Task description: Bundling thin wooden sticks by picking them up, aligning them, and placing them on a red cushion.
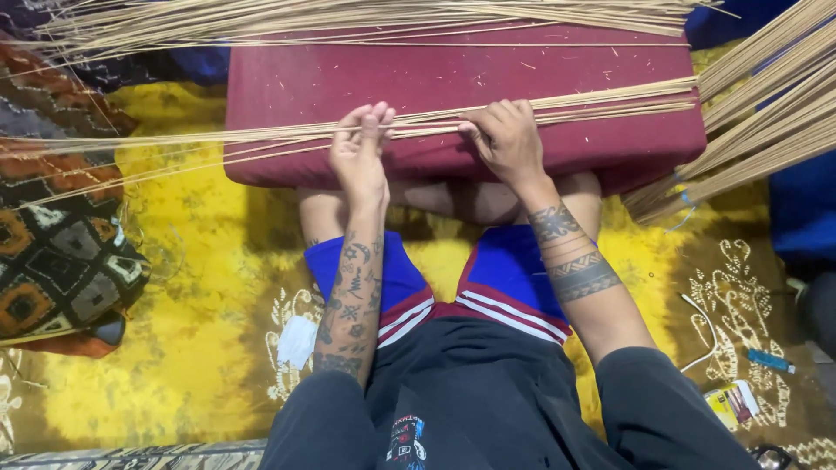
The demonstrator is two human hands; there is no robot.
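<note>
A thin bundle of long pale sticks lies across a dark red cushion that rests on my crossed legs. My left hand presses flat on the sticks near the cushion's front edge, fingers together and stretched forward. My right hand is curled over the same bundle a little to the right, pinching the sticks between thumb and fingers. The sticks run from far left to the cushion's right edge.
A larger pile of sticks lies along the cushion's far side, and a tied bundle slants in from the right. A patterned pillow sits at left on the yellow cloth. A white cable, small packet and blue lighter lie at right.
</note>
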